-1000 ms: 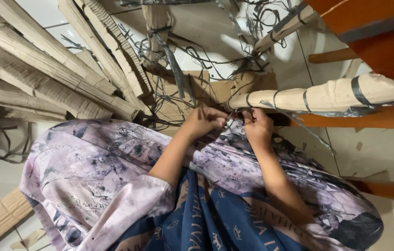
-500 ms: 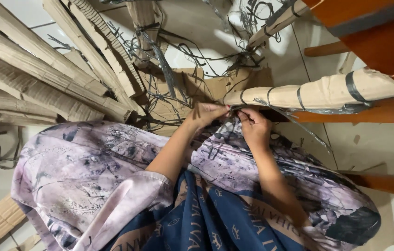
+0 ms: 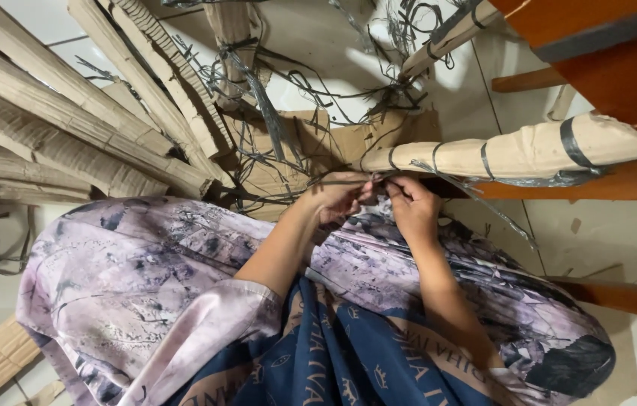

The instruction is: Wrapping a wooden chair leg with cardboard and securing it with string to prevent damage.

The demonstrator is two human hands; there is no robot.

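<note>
Cardboard roll (image 3: 514,150), strapped with dark bands, lying across the lap with its near end at the hands: likely light, stiff but crushable, best gripped at that end; left hand (image 3: 337,199) and right hand (image 3: 412,203), fingers curled nearly closed, pinching a thin grey strap (image 3: 378,180) there.

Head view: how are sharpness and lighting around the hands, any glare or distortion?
Head view: the left hand and right hand are fairly sharp, fingertips slightly soft; even indoor light, mild glare on the white floor tiles at top; wide-angle bending at the edges; the wrapped cardboard roll casts a dark shadow beneath.
</note>
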